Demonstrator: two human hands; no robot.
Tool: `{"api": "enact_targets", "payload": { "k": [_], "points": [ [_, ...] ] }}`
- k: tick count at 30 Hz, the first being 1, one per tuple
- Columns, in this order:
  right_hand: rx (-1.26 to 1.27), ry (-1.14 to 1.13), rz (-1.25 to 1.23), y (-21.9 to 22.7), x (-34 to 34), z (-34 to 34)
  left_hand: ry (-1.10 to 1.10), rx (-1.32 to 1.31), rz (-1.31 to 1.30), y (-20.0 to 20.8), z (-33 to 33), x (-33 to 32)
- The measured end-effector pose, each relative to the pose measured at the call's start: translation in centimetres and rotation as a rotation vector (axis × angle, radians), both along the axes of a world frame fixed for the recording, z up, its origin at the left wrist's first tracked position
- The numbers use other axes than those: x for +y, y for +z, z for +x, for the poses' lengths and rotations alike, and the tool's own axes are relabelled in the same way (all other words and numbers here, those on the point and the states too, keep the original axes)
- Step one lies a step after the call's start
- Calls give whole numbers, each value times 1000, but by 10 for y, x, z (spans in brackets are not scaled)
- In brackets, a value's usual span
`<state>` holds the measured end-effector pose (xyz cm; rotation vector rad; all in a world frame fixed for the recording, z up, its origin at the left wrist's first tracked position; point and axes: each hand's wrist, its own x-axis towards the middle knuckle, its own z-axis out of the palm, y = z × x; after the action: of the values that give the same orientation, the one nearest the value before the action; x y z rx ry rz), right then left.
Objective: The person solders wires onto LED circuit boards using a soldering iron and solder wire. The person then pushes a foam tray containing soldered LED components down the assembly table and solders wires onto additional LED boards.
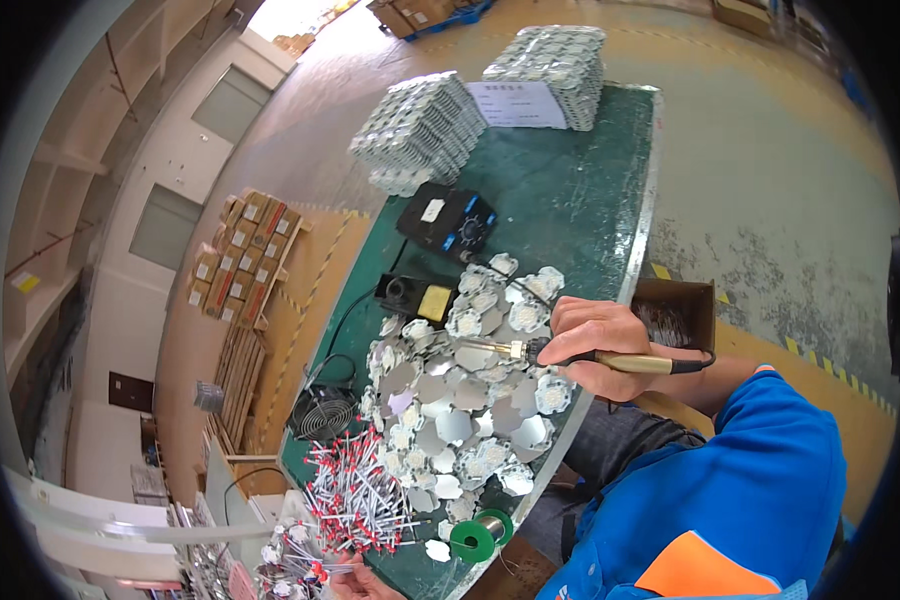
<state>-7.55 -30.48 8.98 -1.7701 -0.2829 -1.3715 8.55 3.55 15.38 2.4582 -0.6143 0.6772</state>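
My right hand (pixel 602 345) is closed around the handle of a soldering iron (pixel 635 362). Its metal tip points left, over a heap of scalloped, flower-shaped metal plates (pixel 455 428), some silver and some whitish. At the lower edge, my left hand (pixel 362 580) shows only in part, its fingers drawn together beside red-tipped parts; what they hold is too small to make out. Close above it lies a pile of thin silvery wire leads with red ends (pixel 355 485). A green spool of solder wire (pixel 480 537) stands at the table's near edge.
Behind the plates sit a black soldering station (pixel 448 220) and an iron stand with a yellow sponge (pixel 415 298). A round black fan (pixel 322 410) is at the left edge. Stacked plates (pixel 545 75) fill the green table's (pixel 590 170) far end. An open carton (pixel 675 310) stands at right.
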Motion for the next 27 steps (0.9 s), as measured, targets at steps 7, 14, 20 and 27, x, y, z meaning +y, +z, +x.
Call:
{"api": "enact_targets", "payload": {
  "k": [7, 14, 20, 27],
  "points": [
    [-238, -241, 71, -12, -5, -46, -247, 247, -30, 29, -6, -70],
    [-250, -266, 76, -25, -5, -100, -674, 1380, -246, -2, -37, -240],
    [-204, -347, 119, -30, -12, -142, -813, 1808, -145, -76, -58, -366],
    [-203, -438, 142, -30, -21, -150, -897, 1722, -420, -117, -19, -486]
  ]
}}
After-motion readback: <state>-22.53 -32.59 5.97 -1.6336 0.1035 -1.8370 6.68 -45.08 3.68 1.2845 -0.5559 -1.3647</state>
